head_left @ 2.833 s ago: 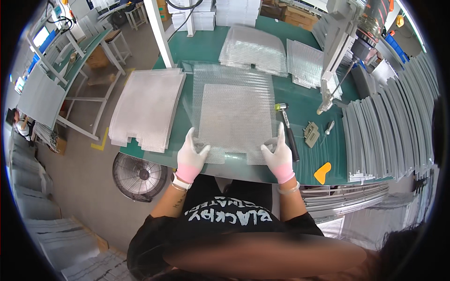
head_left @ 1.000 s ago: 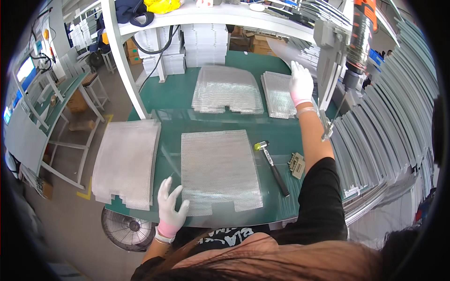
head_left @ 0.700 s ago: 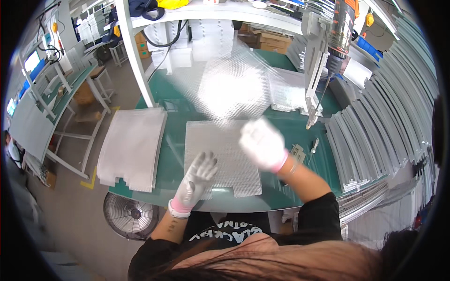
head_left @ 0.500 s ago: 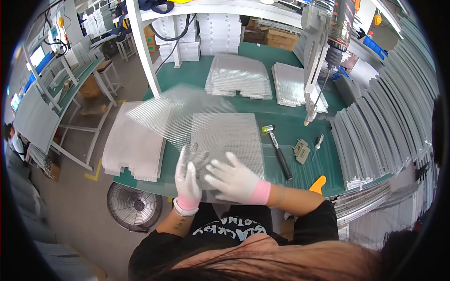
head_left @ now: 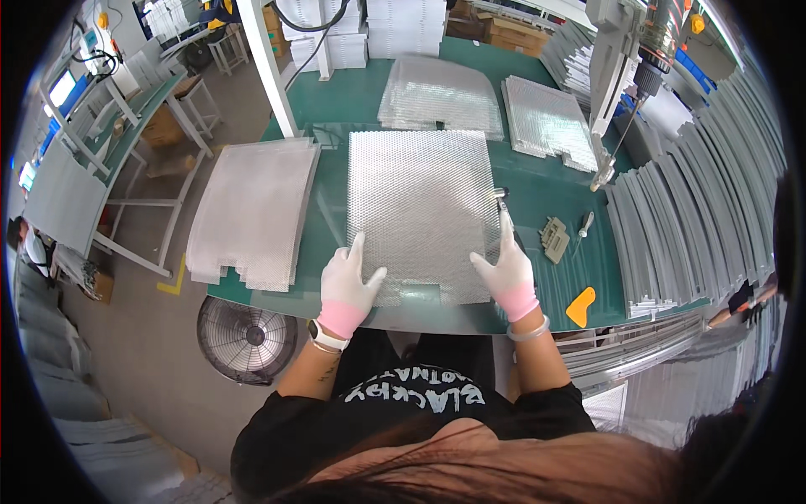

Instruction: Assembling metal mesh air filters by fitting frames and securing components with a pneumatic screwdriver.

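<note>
In front of me on the bench lies a silvery mesh sheet (head_left: 424, 193) with a honeycomb-like pattern. My left hand (head_left: 348, 281), in a white glove with a pink cuff, is at its near left edge, index finger and thumb spread apart. On the opposite edge, my right hand (head_left: 508, 273) is similarly gloved, with its thumb over the sheet and index finger pointing away along the side. Both hands look open, though some fingers are hidden. A hammer (head_left: 502, 195) lies just beyond my right fingertips, its handle mostly covered by that hand.
Mesh stacks stand left (head_left: 252, 210), at the back (head_left: 441, 92) and back right (head_left: 550, 122). A drill (head_left: 651, 71) hangs over the green bench (head_left: 332, 315). A grey block (head_left: 554, 239), a screwdriver (head_left: 586, 223) and an orange scraper (head_left: 580, 307) lie right, beside upright panels (head_left: 680, 227).
The lifted, tilted mesh sheet has come down flat in front of me. My hands have moved apart to its two sides. The view has shifted slightly.
</note>
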`<move>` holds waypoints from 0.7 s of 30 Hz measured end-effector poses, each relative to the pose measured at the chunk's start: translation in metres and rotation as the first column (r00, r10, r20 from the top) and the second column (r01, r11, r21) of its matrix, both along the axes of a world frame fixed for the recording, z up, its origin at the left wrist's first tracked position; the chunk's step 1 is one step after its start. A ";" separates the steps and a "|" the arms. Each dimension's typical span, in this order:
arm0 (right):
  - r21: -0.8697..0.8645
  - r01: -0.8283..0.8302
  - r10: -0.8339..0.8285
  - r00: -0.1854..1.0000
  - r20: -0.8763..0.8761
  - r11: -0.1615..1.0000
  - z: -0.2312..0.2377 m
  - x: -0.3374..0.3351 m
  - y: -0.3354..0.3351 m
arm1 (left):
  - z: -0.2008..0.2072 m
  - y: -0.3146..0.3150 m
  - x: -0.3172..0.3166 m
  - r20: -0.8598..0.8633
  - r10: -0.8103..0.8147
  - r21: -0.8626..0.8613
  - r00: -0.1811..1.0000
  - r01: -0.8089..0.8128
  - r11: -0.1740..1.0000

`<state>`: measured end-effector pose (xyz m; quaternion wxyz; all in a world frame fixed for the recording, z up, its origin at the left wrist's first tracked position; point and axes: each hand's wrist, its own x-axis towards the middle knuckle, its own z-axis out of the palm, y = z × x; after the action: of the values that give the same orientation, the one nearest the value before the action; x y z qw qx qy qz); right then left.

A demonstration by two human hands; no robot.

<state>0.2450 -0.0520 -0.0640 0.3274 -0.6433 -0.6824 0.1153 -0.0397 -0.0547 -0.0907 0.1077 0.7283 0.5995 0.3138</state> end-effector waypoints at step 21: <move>-0.257 0.009 0.037 0.984 0.174 0.966 -0.044 0.005 0.012 | -0.018 0.013 -0.003 -0.215 0.007 -0.182 0.977 -0.047 0.982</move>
<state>0.2502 -0.0397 -0.1076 0.1786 -0.6832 -0.6926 0.1473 -0.0425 -0.0416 -0.1085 0.1057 0.7362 0.6443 0.1779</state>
